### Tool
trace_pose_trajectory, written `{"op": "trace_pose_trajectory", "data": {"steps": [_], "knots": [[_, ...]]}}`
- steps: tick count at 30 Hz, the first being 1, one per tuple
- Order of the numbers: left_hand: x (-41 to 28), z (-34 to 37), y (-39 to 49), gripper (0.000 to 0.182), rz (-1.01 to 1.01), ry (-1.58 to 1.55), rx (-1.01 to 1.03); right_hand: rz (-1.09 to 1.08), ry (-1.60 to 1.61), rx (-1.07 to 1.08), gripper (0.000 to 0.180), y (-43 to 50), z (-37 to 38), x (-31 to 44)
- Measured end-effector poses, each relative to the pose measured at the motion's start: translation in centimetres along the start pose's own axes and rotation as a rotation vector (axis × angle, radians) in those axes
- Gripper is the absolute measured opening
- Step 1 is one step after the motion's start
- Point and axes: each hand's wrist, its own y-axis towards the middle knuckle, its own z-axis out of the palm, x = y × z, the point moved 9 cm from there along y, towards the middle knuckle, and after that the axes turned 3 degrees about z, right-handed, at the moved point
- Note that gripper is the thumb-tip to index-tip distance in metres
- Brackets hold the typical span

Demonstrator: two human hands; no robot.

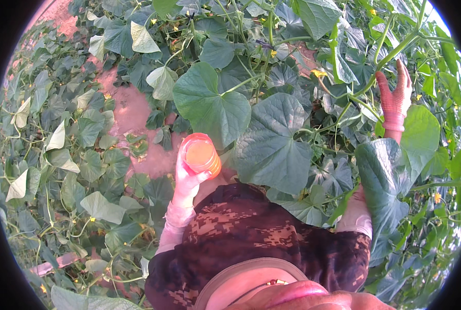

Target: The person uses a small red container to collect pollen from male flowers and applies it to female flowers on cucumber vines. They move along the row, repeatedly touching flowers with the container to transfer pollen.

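In my left hand [187, 180] is an orange-red plastic cup [200, 155], its open top facing up and orange contents showing inside. My fingers wrap its side, and the thumb lies across its front. At upper right my right hand [396, 97], in a thin knitted glove, is raised beside a thick green vine stem [385, 60]. Its fingers are spread and hold nothing; whether the thumb touches the stem I cannot tell. A large leaf [383, 182] covers part of my right forearm. Between my hands spread broad cucumber-like leaves [279, 145].
Dense vines with small yellow flowers [318, 73] surround me on both sides. Dark ties [265, 44] hold stems upright ahead. Reddish bare soil [131, 110] shows as a strip at left. A pale flat strip [56, 264] lies among leaves at lower left.
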Motion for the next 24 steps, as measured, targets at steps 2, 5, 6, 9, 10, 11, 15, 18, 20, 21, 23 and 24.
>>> {"op": "trace_pose_trajectory", "data": {"steps": [2, 5, 6, 9, 10, 11, 15, 18, 20, 21, 23, 24], "knots": [[-0.3, -0.7, 0.9, 0.088, -0.003, -0.007, -0.008, 0.025, 0.015, -0.228, 0.048, -1.2, -2.2, 1.5], [-0.9, -2.6, 3.2, 0.087, 0.003, -0.035, -0.023, 0.167, 0.453, -0.141, 0.035, -3.7, -0.2, 3.1], [-1.1, -3.1, 4.2, 0.088, 0.0, -0.044, 0.004, 0.191, 0.584, -0.086, 0.03, -4.6, 1.4, 4.0], [-1.5, -5.1, 7.6, 0.089, -0.011, -0.043, 0.049, 0.371, 0.646, 0.246, 0.026, -7.5, 7.1, 6.3], [-1.6, -6.3, 9.1, 0.092, -0.022, -0.023, 0.041, 0.417, 0.7, 0.278, 0.028, -7.9, 9.2, 7.3], [-1.9, -7.4, 10.0, 0.093, -0.012, 0.017, 0.03, 0.54, 0.789, 0.318, 0.029, -8.7, 11.5, 7.8], [-3.9, -9.9, 15.1, 0.095, 0.021, -0.003, 0.11, 0.655, 0.818, 0.39, 0.027, -9.7, 18.6, 12.8], [-5.0, -12.7, 18.3, 0.093, -0.02, -0.005, 0.106, 0.643, 0.781, 0.391, 0.029, -9.2, 21.4, 16.8], [-5.7, -14.8, 20.6, 0.091, -0.039, -0.018, 0.143, 0.667, 0.728, 0.353, 0.028, -8.8, 22.2, 18.6], [-5.9, -15.7, 21.7, 0.091, -0.05, -0.029, 0.164, 0.603, 0.678, 0.319, 0.027, -8.1, 21.9, 19.7], [-6.2, -17.1, 23.8, 0.09, -0.054, -0.003, 0.217, 0.684, 0.652, 0.224, 0.026, -7.6, 21.0, 20.1], [-6.3, -17.7, 24.7, 0.09, -0.05, 0.004, 0.225, 0.701, 0.649, 0.164, 0.026, -7.2, 20.2, 20.2]]}}
